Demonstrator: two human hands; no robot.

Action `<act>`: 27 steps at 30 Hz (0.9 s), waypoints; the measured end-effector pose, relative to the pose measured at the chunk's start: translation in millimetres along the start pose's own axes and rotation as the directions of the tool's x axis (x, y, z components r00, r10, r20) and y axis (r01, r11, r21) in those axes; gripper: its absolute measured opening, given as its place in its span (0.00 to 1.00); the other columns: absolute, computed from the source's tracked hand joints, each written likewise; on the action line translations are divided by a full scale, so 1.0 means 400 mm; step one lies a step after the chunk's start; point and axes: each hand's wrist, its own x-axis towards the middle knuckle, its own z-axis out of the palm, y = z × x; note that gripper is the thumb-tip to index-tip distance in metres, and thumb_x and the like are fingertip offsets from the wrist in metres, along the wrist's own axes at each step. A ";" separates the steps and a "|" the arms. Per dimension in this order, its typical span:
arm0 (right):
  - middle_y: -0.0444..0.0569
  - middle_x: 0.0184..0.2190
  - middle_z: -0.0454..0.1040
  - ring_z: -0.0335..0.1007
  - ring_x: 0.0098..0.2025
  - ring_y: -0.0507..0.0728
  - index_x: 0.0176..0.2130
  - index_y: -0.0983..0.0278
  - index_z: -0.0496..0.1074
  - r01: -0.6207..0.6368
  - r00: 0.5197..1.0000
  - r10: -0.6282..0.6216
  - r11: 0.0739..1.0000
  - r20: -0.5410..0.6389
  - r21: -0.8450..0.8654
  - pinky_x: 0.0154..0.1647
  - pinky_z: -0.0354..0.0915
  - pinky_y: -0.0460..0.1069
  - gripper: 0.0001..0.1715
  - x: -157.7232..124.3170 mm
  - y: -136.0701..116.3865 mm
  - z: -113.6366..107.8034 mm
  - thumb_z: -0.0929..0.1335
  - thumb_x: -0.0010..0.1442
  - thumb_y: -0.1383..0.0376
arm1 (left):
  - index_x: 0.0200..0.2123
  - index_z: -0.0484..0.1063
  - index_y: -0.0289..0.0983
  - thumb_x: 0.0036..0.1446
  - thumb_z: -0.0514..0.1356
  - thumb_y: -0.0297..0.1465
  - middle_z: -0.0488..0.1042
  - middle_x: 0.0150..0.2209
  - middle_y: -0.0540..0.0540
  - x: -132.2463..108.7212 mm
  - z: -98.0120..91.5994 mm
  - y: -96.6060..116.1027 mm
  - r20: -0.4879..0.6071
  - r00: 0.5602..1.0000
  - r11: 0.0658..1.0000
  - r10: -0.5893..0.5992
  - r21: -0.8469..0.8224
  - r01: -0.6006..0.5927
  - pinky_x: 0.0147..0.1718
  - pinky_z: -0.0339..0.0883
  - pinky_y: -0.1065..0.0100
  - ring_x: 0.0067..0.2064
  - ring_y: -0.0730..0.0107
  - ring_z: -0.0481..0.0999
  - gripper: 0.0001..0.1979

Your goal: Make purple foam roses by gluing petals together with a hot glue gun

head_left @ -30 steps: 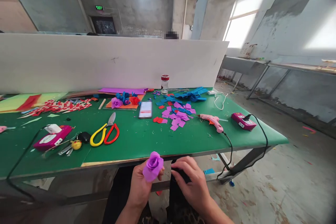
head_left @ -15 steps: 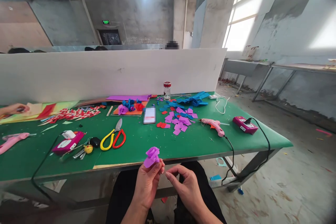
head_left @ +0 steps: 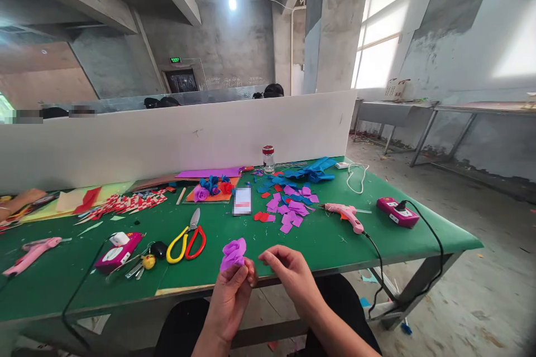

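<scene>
A purple paper flower is held upright by its base in my left hand, the thumb and fingers closed round it just in front of the table's edge. My right hand hovers a short way to the right, apart from the flower. Its thumb and curled fingers come together; whatever may be between them is too small to make out. Beyond the hands lie purple paper pieces and a few red paper pieces. Scissors with one yellow and one red handle rest to the left of the flower.
On the green table are a pink glue gun, magenta power boxes, keys, a phone, finished paper flowers, blue paper and a red-lidded jar. A white partition borders the back.
My right hand has moved a little up and away from the flower. The flower is tilted slightly more to the left. The head view has tipped upward, and the other person's hand at far left is gone.
</scene>
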 end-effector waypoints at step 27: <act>0.46 0.25 0.70 0.61 0.27 0.50 0.27 0.66 0.74 -0.273 0.947 0.218 0.933 0.236 0.235 0.33 0.57 0.47 0.23 0.054 -0.030 -0.037 0.68 0.57 0.49 | 0.18 0.69 0.35 0.54 0.63 0.35 0.65 0.23 0.50 0.057 -0.074 -0.003 0.263 0.934 0.655 0.241 0.667 -0.356 0.28 0.61 0.71 0.29 0.71 0.64 0.15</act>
